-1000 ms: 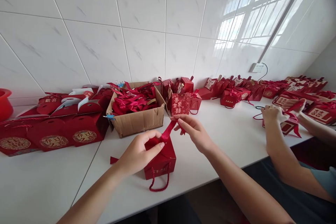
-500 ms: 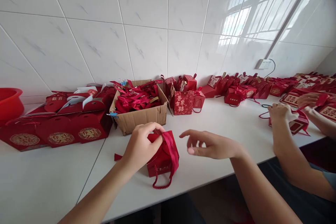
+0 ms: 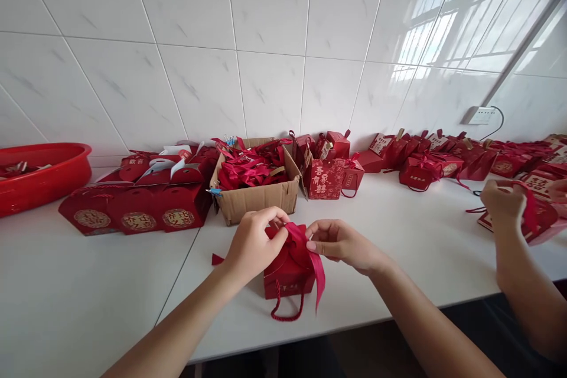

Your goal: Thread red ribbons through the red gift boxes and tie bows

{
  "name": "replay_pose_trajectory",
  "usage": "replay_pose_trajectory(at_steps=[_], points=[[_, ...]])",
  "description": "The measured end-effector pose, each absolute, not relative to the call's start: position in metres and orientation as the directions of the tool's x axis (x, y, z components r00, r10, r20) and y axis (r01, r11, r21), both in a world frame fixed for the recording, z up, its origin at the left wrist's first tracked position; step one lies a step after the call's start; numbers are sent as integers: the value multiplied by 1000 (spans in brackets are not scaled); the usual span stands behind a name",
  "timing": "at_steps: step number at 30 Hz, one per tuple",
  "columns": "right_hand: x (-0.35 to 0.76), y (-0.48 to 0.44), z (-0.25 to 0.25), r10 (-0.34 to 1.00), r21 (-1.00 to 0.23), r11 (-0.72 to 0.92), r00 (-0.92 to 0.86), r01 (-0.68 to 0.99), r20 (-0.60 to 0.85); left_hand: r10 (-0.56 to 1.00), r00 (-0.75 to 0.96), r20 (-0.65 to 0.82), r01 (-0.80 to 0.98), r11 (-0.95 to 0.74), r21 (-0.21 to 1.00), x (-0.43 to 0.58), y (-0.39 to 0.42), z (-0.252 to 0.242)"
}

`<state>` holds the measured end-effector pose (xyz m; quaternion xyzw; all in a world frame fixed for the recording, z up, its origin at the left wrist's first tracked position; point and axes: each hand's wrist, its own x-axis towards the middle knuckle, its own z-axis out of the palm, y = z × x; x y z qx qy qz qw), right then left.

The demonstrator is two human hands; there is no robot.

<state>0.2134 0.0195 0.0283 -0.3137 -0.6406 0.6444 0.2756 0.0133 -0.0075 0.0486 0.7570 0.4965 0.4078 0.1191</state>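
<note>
A small red gift box (image 3: 282,283) stands on the white table in front of me, a twisted cord handle (image 3: 286,319) hanging down its near side. Red ribbon (image 3: 319,277) lies gathered over the box's top, with one tail draping down the right side. My left hand (image 3: 257,242) pinches the ribbon at the top from the left. From the right, my right hand (image 3: 343,245) has thumb and forefinger closed on the same ribbon. Another ribbon end (image 3: 217,259) pokes out left of the box, behind my left wrist.
Behind the box stands a cardboard carton (image 3: 261,201) heaped with red ribbons. Red boxes (image 3: 137,212) line up at left beside a red basin (image 3: 66,174). More finished-looking gift boxes (image 3: 328,180) reach along the wall. At right, another person's hand (image 3: 505,201) handles a red box.
My right hand has moved in from beside the box and closed on the ribbon. My left hand keeps its pinch. The view has turned left, showing more of the basin.
</note>
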Motion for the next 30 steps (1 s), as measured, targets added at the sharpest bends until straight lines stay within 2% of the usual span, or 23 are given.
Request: replay_pose_trajectory(at_steps=[4,10,17,21,26,30], points=[[203,17,27,772,-999,23,-636,46,-12,852,173,494,641,-478,601,14,-9,48],[184,14,31,796,-974,195,-599,113,90,831,218,512,680,-506,531,19,-12,50],[180,14,29,869,-946,232,-486,227,96,906,254,339,551,-424,719,7,-16,54],[180,14,24,890,-913,318,-414,257,193,904,292,311,523,-424,739,0,-19,58],[178,15,19,872,-898,384,-404,214,276,878,215,429,538,-473,698,11,-12,53],[181,16,14,856,-938,339,-438,77,274,908,181,378,527,-414,742,9,-8,51]])
